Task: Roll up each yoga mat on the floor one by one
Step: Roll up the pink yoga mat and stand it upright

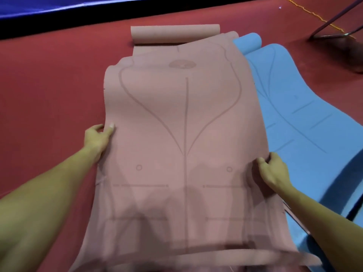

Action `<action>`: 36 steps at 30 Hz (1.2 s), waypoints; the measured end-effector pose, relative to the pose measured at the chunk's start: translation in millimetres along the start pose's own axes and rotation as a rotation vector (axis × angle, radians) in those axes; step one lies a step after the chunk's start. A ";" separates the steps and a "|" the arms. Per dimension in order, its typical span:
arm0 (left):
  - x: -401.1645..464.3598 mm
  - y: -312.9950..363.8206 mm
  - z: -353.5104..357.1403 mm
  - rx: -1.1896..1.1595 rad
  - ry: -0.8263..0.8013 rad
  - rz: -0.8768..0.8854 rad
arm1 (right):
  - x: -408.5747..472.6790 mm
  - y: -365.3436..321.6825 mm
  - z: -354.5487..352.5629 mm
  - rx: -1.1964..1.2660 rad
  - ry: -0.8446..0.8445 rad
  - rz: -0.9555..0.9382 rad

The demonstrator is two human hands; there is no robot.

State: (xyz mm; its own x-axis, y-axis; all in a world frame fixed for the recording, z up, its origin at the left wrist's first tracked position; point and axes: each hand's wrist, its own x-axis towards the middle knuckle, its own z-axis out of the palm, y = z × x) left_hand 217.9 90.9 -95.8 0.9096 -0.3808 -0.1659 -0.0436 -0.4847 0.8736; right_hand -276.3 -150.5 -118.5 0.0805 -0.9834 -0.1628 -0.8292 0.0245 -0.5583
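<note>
A pink yoga mat (pixel 182 134) with printed guide lines stretches away from me, lifted and wavy over the red floor. My left hand (pixel 98 137) grips its left edge, thumb on top and fingers underneath. My right hand (pixel 272 170) grips the right edge the same way. A second pink mat (pixel 174 34) lies beyond it, its far end curled into a roll. To the right a blue mat (pixel 306 114) lies spread out, partly under the pink one, with its far end (pixel 248 43) curled up.
Red carpet floor (pixel 49 91) surrounds the mats. A black and blue padded border (pixel 78 14) runs along the far edge. A metal frame leg (pixel 334 26) and a yellow cord (pixel 306 11) sit at the far right.
</note>
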 end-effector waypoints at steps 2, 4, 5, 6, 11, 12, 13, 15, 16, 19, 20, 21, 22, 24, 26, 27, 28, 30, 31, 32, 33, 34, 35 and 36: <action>3.9 -2.2 -2.8 0.022 -0.011 0.114 | 3.1 -13.2 -6.7 0.028 0.007 -0.005; 6.3 -5.6 -7.7 0.007 -0.008 0.133 | 11.7 -28.4 -16.7 0.056 -0.012 -0.005; 7.8 -7.9 -12.2 -0.015 -0.018 0.118 | 17.7 -34.3 -21.2 0.066 -0.021 -0.007; 6.4 -9.3 -17.9 -0.045 -0.032 0.094 | 21.7 -40.4 -24.9 0.080 -0.033 -0.017; 2.7 -39.4 -79.4 -0.084 -0.024 -0.122 | 24.9 -75.9 -20.7 0.126 -0.179 -0.125; 0.5 -47.4 -96.9 -0.074 -0.024 -0.144 | 21.4 -86.2 -15.6 0.140 -0.201 -0.131; -1.1 -56.7 -112.8 -0.058 -0.035 -0.159 | 18.7 -97.0 -8.4 0.156 -0.211 -0.152; -9.3 -74.8 -138.9 -0.018 -0.057 -0.168 | 11.5 -119.2 9.7 0.167 -0.209 -0.224; -14.3 -84.3 -148.9 0.004 -0.077 -0.173 | 4.2 -132.5 17.4 0.178 -0.208 -0.245; -22.4 -100.8 -164.6 0.103 -0.108 -0.145 | -5.5 -156.4 36.1 0.234 -0.149 -0.257; -21.9 -98.2 -166.3 0.131 -0.114 -0.125 | -8.2 -159.1 38.3 0.192 -0.128 -0.254; -17.1 -94.1 -164.8 0.149 -0.131 -0.107 | -8.2 -159.6 38.8 0.131 -0.113 -0.266; -10.7 -86.9 -162.0 0.153 -0.152 -0.099 | -10.0 -161.0 37.6 0.073 -0.103 -0.282; 7.2 -73.7 -149.9 0.069 -0.170 -0.142 | -10.6 -164.1 34.6 0.028 -0.095 -0.280; 23.8 -59.4 -133.9 -0.045 -0.129 -0.175 | -11.6 -168.4 33.1 0.025 -0.103 -0.265; 32.7 -52.2 -125.3 -0.083 -0.099 -0.175 | -12.2 -170.1 34.0 0.028 -0.104 -0.268; 40.8 -46.3 -117.9 -0.101 -0.089 -0.175 | -13.7 -170.8 35.8 0.022 -0.093 -0.259; 54.8 -37.5 -108.1 -0.096 -0.119 -0.183 | -15.4 -177.8 38.8 0.004 -0.063 -0.264; 65.0 -40.8 -107.6 -0.088 -0.116 -0.169 | -15.0 -183.9 41.3 -0.012 -0.053 -0.280; 74.2 -46.4 -109.1 -0.058 -0.110 -0.173 | -15.3 -190.1 42.6 -0.039 -0.043 -0.295; 76.9 -49.6 -112.4 -0.042 -0.084 -0.196 | -15.9 -196.1 43.6 -0.074 -0.040 -0.302; 80.7 -56.8 -118.7 -0.045 -0.043 -0.221 | -16.6 -201.9 45.8 -0.108 -0.041 -0.302; 80.1 -60.6 -127.0 -0.048 0.015 -0.233 | -18.3 -208.2 49.0 -0.135 -0.048 -0.301; 77.0 -63.5 -137.1 -0.043 0.066 -0.242 | -20.5 -215.6 53.6 -0.153 -0.061 -0.301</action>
State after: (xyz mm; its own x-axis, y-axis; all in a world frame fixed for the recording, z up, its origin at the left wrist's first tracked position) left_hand 347.4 200.3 -101.3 0.9166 -0.2046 -0.3435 0.1952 -0.5210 0.8310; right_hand -69.5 -126.0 -38.4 0.3631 -0.9298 -0.0600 -0.8365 -0.2970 -0.4605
